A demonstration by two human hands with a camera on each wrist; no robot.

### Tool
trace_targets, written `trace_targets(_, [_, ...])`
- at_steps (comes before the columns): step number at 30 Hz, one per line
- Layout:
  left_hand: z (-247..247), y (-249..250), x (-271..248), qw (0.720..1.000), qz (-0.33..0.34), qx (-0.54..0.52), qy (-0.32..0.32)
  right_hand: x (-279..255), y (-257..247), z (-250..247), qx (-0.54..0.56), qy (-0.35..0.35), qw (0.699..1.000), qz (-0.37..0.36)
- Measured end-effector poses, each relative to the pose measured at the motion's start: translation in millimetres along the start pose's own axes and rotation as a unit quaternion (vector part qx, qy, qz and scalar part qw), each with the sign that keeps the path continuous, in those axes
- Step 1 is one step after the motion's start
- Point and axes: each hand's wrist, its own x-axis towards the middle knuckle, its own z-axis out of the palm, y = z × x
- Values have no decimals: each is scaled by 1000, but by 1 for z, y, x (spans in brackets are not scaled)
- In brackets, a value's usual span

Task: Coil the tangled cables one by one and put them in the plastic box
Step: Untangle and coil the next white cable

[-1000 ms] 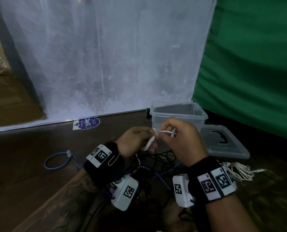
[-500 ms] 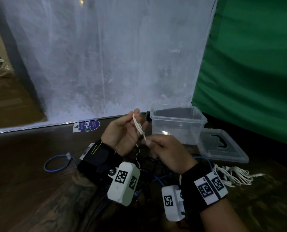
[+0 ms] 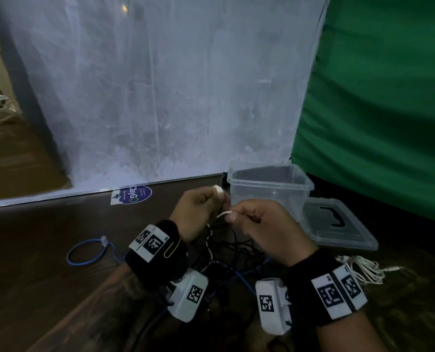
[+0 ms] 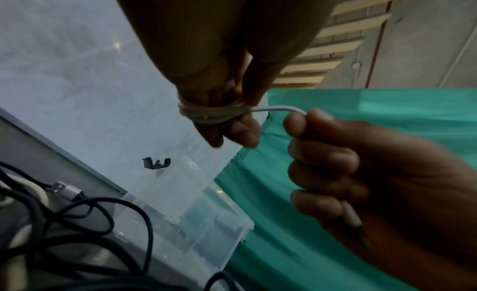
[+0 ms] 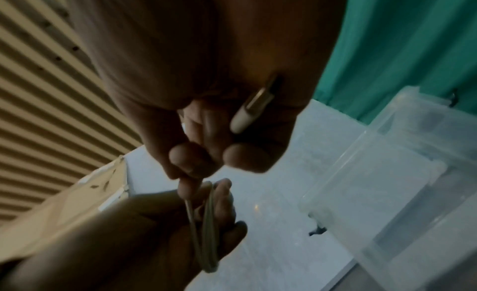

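A thin white cable (image 4: 214, 112) is wound in several turns round the fingers of my left hand (image 3: 201, 207), which holds the coil; the coil (image 3: 219, 190) shows white at the fingertips. My right hand (image 3: 262, 224) grips the cable's free end (image 3: 225, 214), and its plug (image 5: 247, 112) lies inside the curled fingers. Both hands hover just left of the clear plastic box (image 3: 269, 191), which stands open with nothing visible inside. Under the hands lies a tangle of black cables (image 3: 234, 250) with a blue one running through it.
The box lid (image 3: 338, 229) lies flat to the right of the box. A white cable bundle (image 3: 363, 269) sits at the right, a blue cable loop (image 3: 87, 252) at the left. A white sheet and a green cloth (image 3: 389, 97) hang behind.
My left hand has turned back down with the coil on its fingers. My right hand has moved up and right, bringing the free end round beside the coil.
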Motion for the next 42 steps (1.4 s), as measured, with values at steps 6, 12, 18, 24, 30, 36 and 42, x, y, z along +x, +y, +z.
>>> trace_targets(6, [4,4,-7,989,-40,12,-140,2,16,-3,-90,84,990,-67])
trace_targets(12, [8,4,-11,978,-89,-66,-178,4,32,-4,-88,131,985,-73])
trace_targets(18, [6,10,-10,901,-161,-351,-198,7,26,7,66,16,997,32])
trace_targets(24, [6,8,-12,851,-163,-447,-223,4,23,-2,143,-65,985,69])
trace_targets(30, [6,9,-10,909,-116,-360,-175,4,28,-2,72,-32,997,10])
trace_targets(36, [2,14,-7,963,-72,-230,-123,3,23,-3,36,23,999,-20])
trace_targets(42, [18,-1,-12,975,-46,-215,-36,4,22,-3,-13,46,999,-20])
